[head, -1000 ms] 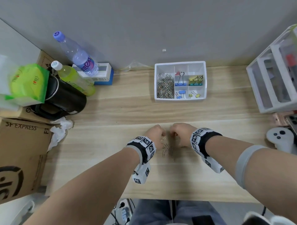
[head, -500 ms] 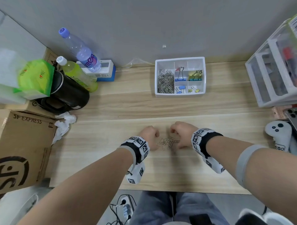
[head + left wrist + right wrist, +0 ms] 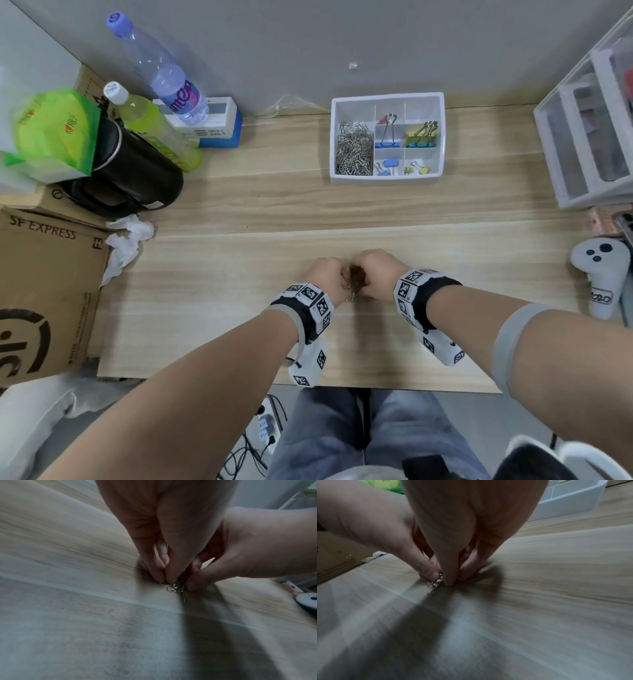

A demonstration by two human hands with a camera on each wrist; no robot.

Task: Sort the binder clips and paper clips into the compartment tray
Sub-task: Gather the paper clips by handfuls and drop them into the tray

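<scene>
A small bunch of silver paper clips [image 3: 351,295] lies on the wooden table near its front edge. My left hand [image 3: 330,279] and right hand [image 3: 375,272] meet over it, knuckles almost touching. In the left wrist view my left hand [image 3: 163,578] pinches the paper clips [image 3: 178,588] from one side. In the right wrist view my right hand [image 3: 452,580] pinches the paper clips [image 3: 435,586] from the other. The white compartment tray [image 3: 387,179] stands at the back. Its left bay holds a heap of paper clips [image 3: 354,149]; the other bays hold coloured binder clips [image 3: 388,132].
On the left are a cardboard box [image 3: 44,284], a black kettle [image 3: 133,178], two bottles [image 3: 161,78] and crumpled tissue [image 3: 126,240]. White drawers [image 3: 589,130] and a white controller [image 3: 599,274] sit on the right. Bare table lies between my hands and the tray.
My hands have closed in on each other. The paper clips that lay spread between them are now squeezed into a tight bunch under the fingertips.
</scene>
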